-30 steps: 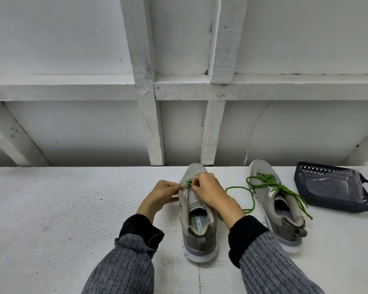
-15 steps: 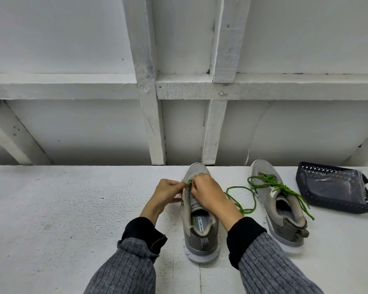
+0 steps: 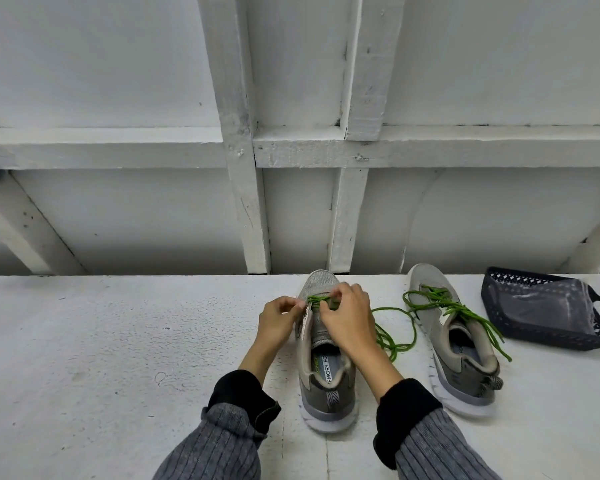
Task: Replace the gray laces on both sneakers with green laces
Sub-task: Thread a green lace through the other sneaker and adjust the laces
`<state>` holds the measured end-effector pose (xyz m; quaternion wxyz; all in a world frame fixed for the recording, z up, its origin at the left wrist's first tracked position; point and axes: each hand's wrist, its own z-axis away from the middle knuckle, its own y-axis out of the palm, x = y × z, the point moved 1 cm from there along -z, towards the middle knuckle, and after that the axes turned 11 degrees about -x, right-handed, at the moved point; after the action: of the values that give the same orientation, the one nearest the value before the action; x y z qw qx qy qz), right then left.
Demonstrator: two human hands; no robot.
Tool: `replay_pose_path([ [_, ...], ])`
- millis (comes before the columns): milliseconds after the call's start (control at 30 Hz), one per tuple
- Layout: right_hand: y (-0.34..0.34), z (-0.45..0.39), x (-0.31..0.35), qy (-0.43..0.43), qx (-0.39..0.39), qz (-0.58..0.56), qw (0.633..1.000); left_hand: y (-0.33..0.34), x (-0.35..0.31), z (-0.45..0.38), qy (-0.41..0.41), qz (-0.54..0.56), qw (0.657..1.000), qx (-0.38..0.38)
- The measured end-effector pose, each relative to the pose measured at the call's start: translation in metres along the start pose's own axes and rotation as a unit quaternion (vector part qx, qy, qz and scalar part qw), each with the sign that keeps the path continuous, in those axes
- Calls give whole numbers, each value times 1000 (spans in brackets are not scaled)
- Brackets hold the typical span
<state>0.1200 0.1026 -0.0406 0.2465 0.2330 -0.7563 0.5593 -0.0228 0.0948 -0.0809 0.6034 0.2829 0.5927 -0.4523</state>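
Note:
Two gray sneakers stand on the white table, toes pointing away from me. The near sneaker (image 3: 326, 379) is in the middle; a green lace (image 3: 317, 299) crosses its lowest eyelets near the toe. My left hand (image 3: 279, 322) pinches the lace at the shoe's left edge. My right hand (image 3: 343, 318) pinches the lace over the tongue, and the loose lace tail (image 3: 394, 336) trails off to the right on the table. The second sneaker (image 3: 454, 344) at the right carries a green lace (image 3: 447, 308) threaded through its eyelets, ends hanging loose.
A dark perforated basket (image 3: 548, 336) holding a clear plastic bag sits at the far right of the table. A white-painted wall with wooden beams (image 3: 246, 202) rises directly behind the table's back edge.
Both hands have shifted slightly toward the toe of the near sneaker, and a green lace crossing now shows between them. The loose tail on the table has moved a little.

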Motion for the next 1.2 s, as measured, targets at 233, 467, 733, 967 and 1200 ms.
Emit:
replay_pose_path([
  [233,0,18,-2,76,-1,-8,997,-3,-20,-2,-113,296,943,-104],
  [467,-5,21,-4,109,-37,-17,993,-54,-22,-1,86,-109,943,-302],
  [733,-6,21,-2,113,-37,-16,993,-25,2,0,203,-286,935,-45],
  [967,-6,21,-3,117,-39,-27,992,0,-6,4,85,-48,995,-16],
  [1200,-8,23,-3,115,-38,-36,992,-35,-36,-9,-78,228,938,-250],
])
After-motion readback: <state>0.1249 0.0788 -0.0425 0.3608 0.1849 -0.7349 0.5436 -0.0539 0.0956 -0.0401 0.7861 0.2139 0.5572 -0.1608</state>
